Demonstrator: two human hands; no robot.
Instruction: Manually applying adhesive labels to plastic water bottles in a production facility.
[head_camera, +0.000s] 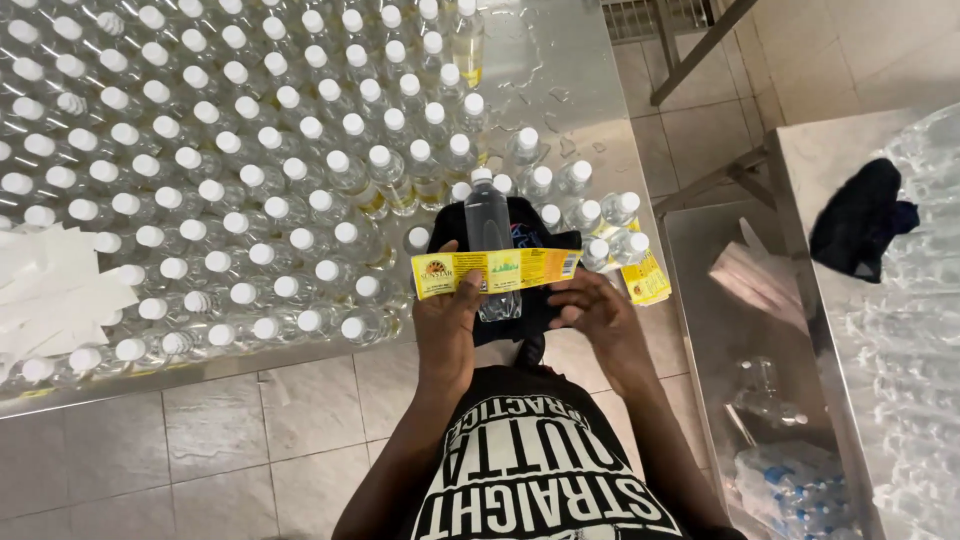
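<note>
From the head view, the person stands at the edge of a shiny metal tabletop (560, 90) and looks down at both hands.

The left hand (447, 325) grips a clear bottle (489, 225) with a white cap, and its thumb presses a yellow label (495, 270) flat against the front of the bottle. The label sticks out on both sides like a band — it is not wrapped round yet. The right hand (592, 312) sits just beside the bottle, low on its right side, with the fingers curled in toward it; I cannot tell if they pinch the label or only touch the bottle. The two hands are close, with the bottle between them. The bottle is upright, held over a black cloth (530, 310) at the near edge of the tabletop.

Behind it the tabletop is packed with rows of bottles (230, 180), all with white caps. A stack of yellow labels (647, 280) lies near the right hand. White paper sheets (50, 290) lie at the far left. To the right is a metal bin (740, 340) — and a dark rag (858, 220) on another surface.
</note>
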